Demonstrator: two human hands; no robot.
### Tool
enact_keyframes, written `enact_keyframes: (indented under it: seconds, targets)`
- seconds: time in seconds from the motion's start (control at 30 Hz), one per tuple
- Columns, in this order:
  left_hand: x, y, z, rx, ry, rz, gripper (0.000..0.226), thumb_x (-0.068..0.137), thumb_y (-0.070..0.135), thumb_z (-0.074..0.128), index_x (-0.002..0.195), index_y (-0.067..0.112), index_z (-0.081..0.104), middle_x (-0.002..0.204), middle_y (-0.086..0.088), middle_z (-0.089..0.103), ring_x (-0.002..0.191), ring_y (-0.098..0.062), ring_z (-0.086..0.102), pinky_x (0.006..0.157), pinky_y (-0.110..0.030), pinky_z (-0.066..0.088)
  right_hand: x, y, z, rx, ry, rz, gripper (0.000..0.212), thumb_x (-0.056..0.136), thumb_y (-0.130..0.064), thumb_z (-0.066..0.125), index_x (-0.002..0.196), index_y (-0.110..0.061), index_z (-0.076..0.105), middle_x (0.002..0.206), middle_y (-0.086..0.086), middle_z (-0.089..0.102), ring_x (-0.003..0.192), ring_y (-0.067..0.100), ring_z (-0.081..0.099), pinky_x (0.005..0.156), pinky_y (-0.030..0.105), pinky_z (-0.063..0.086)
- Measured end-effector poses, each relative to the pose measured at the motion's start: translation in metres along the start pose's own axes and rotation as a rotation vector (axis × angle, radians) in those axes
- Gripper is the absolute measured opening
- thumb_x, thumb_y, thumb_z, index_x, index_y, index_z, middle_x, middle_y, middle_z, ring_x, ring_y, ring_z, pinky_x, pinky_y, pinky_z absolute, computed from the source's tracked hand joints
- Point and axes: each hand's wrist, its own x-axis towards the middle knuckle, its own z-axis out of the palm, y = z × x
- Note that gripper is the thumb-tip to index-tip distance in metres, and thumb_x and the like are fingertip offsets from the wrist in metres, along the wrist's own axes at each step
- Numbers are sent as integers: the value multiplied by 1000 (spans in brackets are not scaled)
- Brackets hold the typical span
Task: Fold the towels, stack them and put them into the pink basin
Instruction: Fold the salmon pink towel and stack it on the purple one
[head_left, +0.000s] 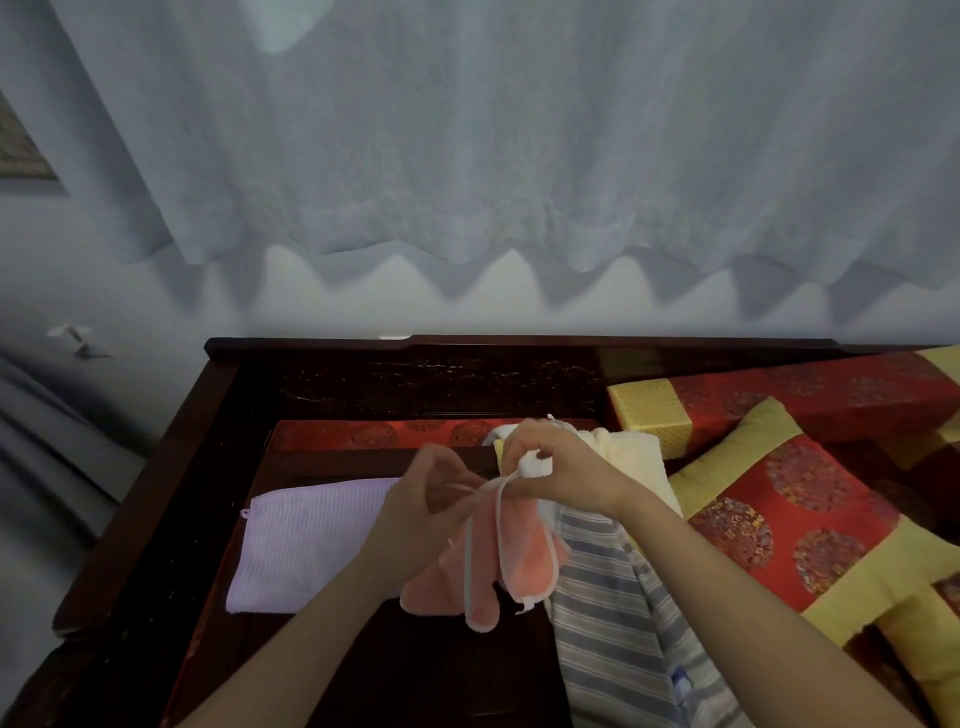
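Observation:
A small pink towel (524, 566) with white edging hangs in the air between my hands. My right hand (550, 462) pinches its top edge and the white loop. My left hand (421, 509) grips the towel's left side just below. A folded lilac towel (306, 540) lies flat on the dark wooden seat (389, 670) to the left. A grey-and-white striped towel (618, 613) lies under my right forearm, and a cream towel (639, 457) is bunched behind my right hand. No pink basin is in view.
Red and gold cushions (779, 525) fill the right side of the seat. A carved dark backrest (441, 379) runs across behind the towels. A white curtain (467, 156) hangs above the backrest.

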Motion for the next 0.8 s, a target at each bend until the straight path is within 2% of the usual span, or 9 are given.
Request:
enact_keyframes:
  seconds: [0.07,0.2,0.3,0.37,0.43,0.57,0.67,0.73,0.8]
  targets:
    - [-6,1,4,-8,34,66,26,80,20,73,95,22,52,106,11,68,98,-8,66,82,-27,55,6,-11,-14,27,38,-31,17,72,-15,79,79,-10,65,89,4,65,86,13,57,79,15,37]
    - [-2,-6,16,226,2,169,45,66,48,71,105,33,53,110,19,55,106,-4,54,87,-19,46,21,-34,-42,109,108,-39,18,71,-12,78,72,-17,61,72,-6,61,70,3,56,74,24,41]
    - [13,-11,21,278,32,234,49,62,51,72,100,24,57,112,13,50,106,1,49,86,-12,41,32,-49,-57,124,179,-48,23,73,-7,78,70,-19,59,68,-8,59,67,4,55,70,19,43]
    - [22,-13,22,286,84,232,45,59,52,74,93,26,59,111,14,48,105,3,48,86,-6,37,38,-58,-65,120,228,-55,24,74,-8,78,69,-21,59,67,-11,58,66,4,54,69,15,42]
    - [31,-13,23,291,120,227,42,58,53,74,89,28,61,109,17,48,102,4,49,84,-3,37,44,-65,-71,111,274,-62,19,73,-11,79,71,-18,61,66,-13,58,64,2,53,67,16,42]
    - [43,-14,26,349,127,201,55,58,58,71,92,15,68,103,13,51,97,0,51,77,-9,42,50,-82,-82,136,398,-68,15,73,-13,79,73,-14,64,68,-12,59,65,1,52,66,17,42]
    - [46,-24,24,391,60,146,59,62,59,65,96,11,69,103,5,54,94,-11,54,77,-26,50,51,-90,-90,187,461,-75,15,72,-11,79,72,-15,64,71,-6,61,69,8,54,70,30,48]
    - [42,-29,20,378,13,94,57,64,58,62,94,10,69,100,1,57,90,-15,57,76,-35,54,52,-88,-98,202,517,-81,18,71,-11,79,70,-19,63,72,-5,61,70,7,54,69,27,47]
    - [35,-30,10,333,1,45,53,64,58,61,90,12,70,93,2,63,84,-12,60,74,-34,54,50,-82,-110,213,568,-72,19,71,-12,79,69,-21,62,73,-4,61,70,7,54,68,22,46]
